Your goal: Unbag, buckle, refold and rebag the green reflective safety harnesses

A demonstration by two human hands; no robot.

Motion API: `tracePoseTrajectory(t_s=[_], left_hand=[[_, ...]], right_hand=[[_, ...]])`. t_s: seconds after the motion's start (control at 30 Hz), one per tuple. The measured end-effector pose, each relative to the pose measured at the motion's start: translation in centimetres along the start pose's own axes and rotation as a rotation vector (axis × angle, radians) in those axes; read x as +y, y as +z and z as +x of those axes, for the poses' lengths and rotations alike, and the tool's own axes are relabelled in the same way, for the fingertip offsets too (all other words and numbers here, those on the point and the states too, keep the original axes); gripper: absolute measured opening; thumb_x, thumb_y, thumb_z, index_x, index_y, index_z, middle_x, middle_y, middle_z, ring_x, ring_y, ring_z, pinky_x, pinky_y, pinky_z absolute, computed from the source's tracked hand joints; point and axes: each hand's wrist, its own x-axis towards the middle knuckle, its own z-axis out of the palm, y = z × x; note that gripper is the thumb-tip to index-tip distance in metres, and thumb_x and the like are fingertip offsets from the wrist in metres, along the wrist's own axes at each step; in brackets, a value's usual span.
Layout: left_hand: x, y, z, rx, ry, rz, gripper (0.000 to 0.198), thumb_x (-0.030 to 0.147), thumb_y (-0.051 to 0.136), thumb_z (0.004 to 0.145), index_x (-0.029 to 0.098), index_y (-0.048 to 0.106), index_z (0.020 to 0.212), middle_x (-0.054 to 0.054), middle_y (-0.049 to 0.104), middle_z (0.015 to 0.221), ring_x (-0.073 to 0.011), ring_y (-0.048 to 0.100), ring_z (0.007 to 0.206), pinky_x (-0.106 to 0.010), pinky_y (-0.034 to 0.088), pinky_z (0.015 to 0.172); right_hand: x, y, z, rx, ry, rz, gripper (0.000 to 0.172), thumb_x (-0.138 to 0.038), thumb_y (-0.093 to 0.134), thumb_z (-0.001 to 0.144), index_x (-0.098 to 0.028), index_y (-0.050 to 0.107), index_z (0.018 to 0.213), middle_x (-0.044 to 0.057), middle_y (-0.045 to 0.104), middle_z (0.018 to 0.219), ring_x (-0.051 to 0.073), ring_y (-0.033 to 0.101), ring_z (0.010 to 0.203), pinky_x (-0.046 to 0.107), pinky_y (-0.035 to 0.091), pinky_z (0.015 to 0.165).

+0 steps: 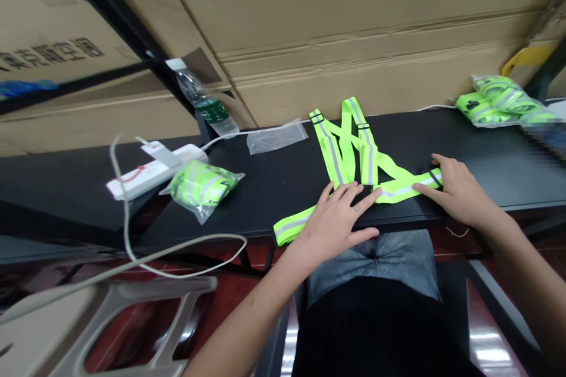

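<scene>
Neon-yellow reflective harness (349, 153) lies flat on black desk (486, 147), its lower strap (398, 191) running along the desk edge. Left hand (329, 230) and right hand (460, 191) rest on that strap, fingers (442, 174) spread and released. Bagged harness (201, 188) sits beside a power strip (152, 171); another bag (499, 103) lies far right.

Left of the neon-yellow reflective harness (349, 153), the left hand (331, 224) could pass over the black worktop (247, 212) up to the plastic-bagged neon-yellow strap bundle (201, 188); the white power strip (154, 171) stands beyond it.
</scene>
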Motion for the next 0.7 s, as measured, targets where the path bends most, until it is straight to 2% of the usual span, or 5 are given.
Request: tracePoseTrajectory(t_s=[0.13,0.27,0.43,0.6,0.7], left_hand=[[0.8,0.2,0.5,0.007,-0.073,0.038,0.066,0.059,0.057,0.094,0.031,0.043,0.151,-0.011,0.057,0.140,-0.0319,0.049,0.134,-0.062,0.033,0.115],[2.1,0.7,1.2,0.089,-0.097,0.080,0.070,0.066,0.051,0.093,0.018,0.052,0.144,-0.017,0.056,0.139,-0.0343,0.046,0.137,-0.066,0.023,0.118],[2.8,1.5,2.1,0.122,-0.006,0.078,0.077,0.066,0.041,0.097,0.006,0.048,0.145,-0.018,0.051,0.150,-0.0288,0.036,0.147,-0.055,0.010,0.126],[2.6,1.6,2.9,0.100,0.017,0.008,0.071,0.060,0.046,0.098,0.020,0.034,0.155,-0.012,0.047,0.155,-0.0285,0.034,0.148,-0.062,0.014,0.124],[2.5,1.7,3.5,0.094,0.051,-0.023,0.066,0.060,0.048,0.097,0.024,0.041,0.151,-0.011,0.044,0.156,-0.0309,0.030,0.150,-0.067,0.015,0.121]], right_hand=[[-0.1,-0.9,-0.1,0.038,0.234,-0.061,0.080,-0.083,0.052,0.077,-0.012,0.064,0.112,0.018,0.070,0.100,0.041,0.060,0.101,0.051,0.044,0.085],[-0.8,-1.9,-0.4,-0.014,0.325,0.084,0.060,-0.081,0.058,0.075,-0.021,0.062,0.081,0.009,0.067,0.077,0.029,0.061,0.076,0.038,0.040,0.068],[-1.2,-1.8,-0.2,0.176,0.353,0.285,0.040,-0.061,0.068,0.076,-0.022,0.063,0.079,0.004,0.065,0.071,0.021,0.058,0.066,0.033,0.040,0.063],[-1.1,-0.7,1.0,0.375,0.434,0.678,0.038,-0.049,0.080,0.066,-0.019,0.068,0.086,0.002,0.068,0.070,0.020,0.062,0.060,0.035,0.049,0.061],[-2.4,0.0,1.9,0.629,0.449,0.993,0.047,-0.046,0.086,0.061,-0.018,0.066,0.093,0.004,0.071,0.080,0.020,0.066,0.064,0.038,0.056,0.064]])
